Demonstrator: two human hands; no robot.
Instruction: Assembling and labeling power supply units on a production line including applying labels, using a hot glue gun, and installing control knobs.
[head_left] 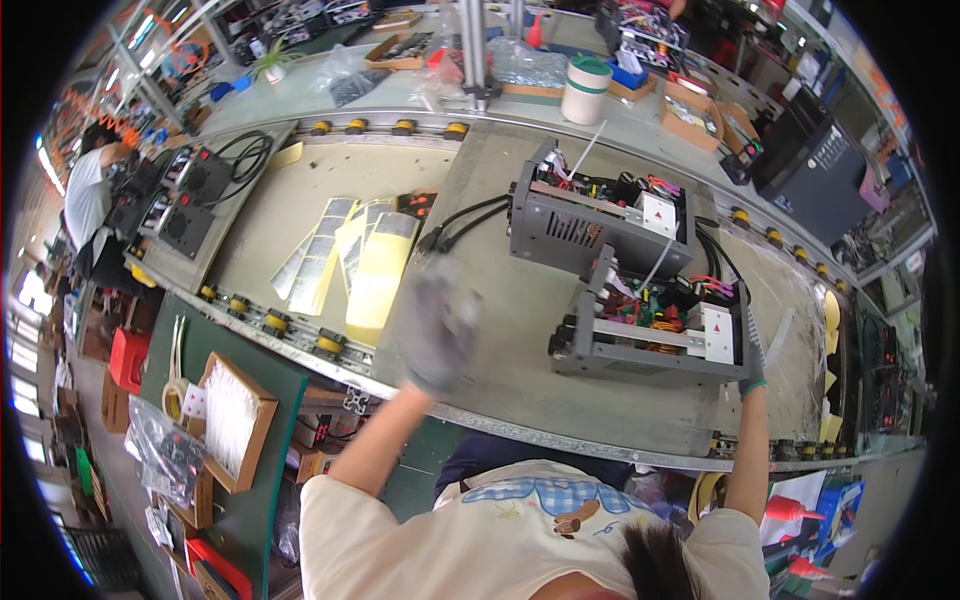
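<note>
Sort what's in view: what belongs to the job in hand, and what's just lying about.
In the job, it seems:
- front open grey unit, with the right gloved hand at its end
- rear open grey unit
- possibly the yellow-and-silver sheets, near the blurred left gloved hand

Apparently lying about:
- potted plant
- white tub with green lid
- red bottle

Cream short-sleeved T-shirt with a blue checked print and brown motif; navy trousers; hands in grey gloves, the right teal-cuffed.
</note>
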